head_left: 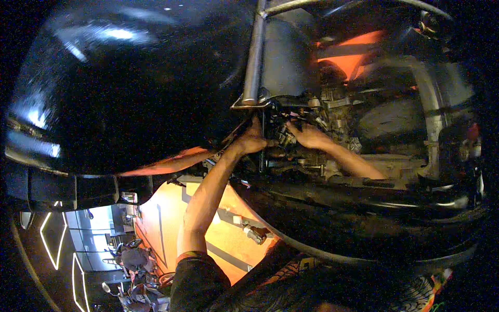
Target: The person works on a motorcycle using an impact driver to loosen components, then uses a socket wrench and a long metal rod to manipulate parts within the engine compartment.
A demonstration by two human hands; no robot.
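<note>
Both my hands reach into the dark, crowded mechanical bay of a vehicle. My left hand is bent in beside a dark upright rod, just below the foot of a metal frame tube. Its thumb points toward the right hand, and its fingers curl up into shadow. From the right, my right hand presses its bent fingers against a cluster of small metal parts. A narrow gap of dark parts separates the hands. What the fingertips hold is lost in shadow.
A large glossy black body panel fills the left. A black curved body edge runs below my right forearm. Hoses and brackets crowd the right. Below lies an orange floor with a small dark device; motorcycles stand beyond.
</note>
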